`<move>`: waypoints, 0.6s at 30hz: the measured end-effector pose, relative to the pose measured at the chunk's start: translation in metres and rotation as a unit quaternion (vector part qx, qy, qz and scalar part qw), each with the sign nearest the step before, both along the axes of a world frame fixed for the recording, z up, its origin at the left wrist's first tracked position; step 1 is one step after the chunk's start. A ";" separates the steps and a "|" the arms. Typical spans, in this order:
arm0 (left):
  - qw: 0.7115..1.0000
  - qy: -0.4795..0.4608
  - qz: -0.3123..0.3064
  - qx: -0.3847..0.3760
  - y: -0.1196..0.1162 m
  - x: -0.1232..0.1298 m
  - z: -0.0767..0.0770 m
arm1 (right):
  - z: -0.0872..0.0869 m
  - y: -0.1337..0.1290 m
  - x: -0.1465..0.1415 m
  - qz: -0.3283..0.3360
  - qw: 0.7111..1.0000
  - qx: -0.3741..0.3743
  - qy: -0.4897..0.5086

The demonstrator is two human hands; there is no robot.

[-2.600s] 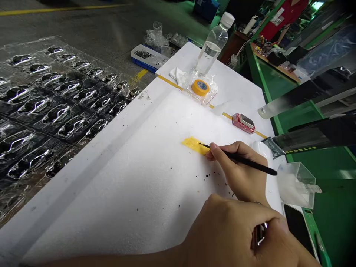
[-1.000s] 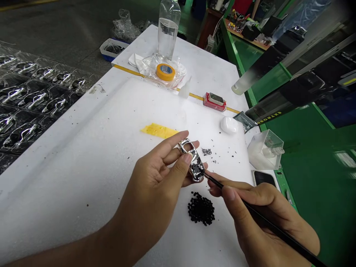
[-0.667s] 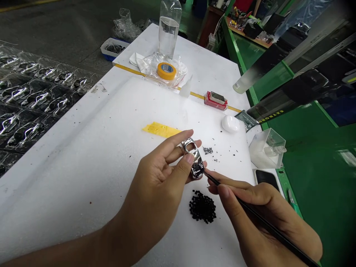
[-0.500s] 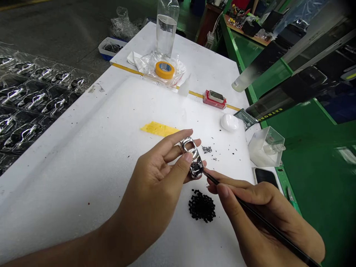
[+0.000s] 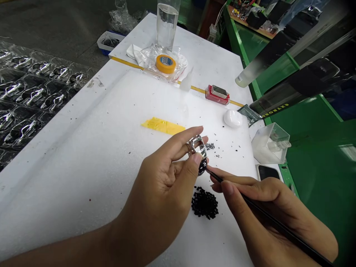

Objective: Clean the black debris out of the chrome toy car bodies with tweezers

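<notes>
White table's (image 5: 214, 46) left edge slants up alongside the clear trays (image 5: 41, 89), green framing (image 5: 314, 144) closes off the right, and the white sheet (image 5: 91, 152) left of the hands carries specks plus a yellow strip (image 5: 165, 126). Dark package (image 5: 303, 89) has yellow letters, looks like "EXTRORD"; tape roll (image 5: 166, 64) label's too blurry. Left hand (image 5: 167, 185) pinches the chrome piece (image 5: 203, 153) up above the black bits (image 5: 205, 204); right hand (image 5: 280, 200) grips a black stick (image 5: 275, 221) pen-style, tip right by the piece's lower end, can't tell if touching.

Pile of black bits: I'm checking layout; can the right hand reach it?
Probably yes: the pile of black bits lies uncovered near the right hand, nothing seen between, though the fingers hold a black tool.
</notes>
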State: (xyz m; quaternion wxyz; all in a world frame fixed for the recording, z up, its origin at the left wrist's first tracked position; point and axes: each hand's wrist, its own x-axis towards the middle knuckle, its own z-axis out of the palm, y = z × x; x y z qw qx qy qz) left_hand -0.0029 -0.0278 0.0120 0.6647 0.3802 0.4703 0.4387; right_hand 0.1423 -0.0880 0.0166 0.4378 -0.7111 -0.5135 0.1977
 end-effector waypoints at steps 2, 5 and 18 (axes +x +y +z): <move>1.000 0.003 -0.009 0.005 -0.001 -0.001 0.000 | 0.000 0.000 0.001 0.006 1.000 0.001 -0.010; 1.000 0.006 -0.013 0.005 0.000 -0.001 -0.001 | -0.001 0.001 0.000 0.007 1.000 0.000 -0.005; 0.974 -0.189 0.005 -0.125 0.015 0.000 -0.001 | -0.004 -0.004 -0.002 0.032 0.997 0.069 0.014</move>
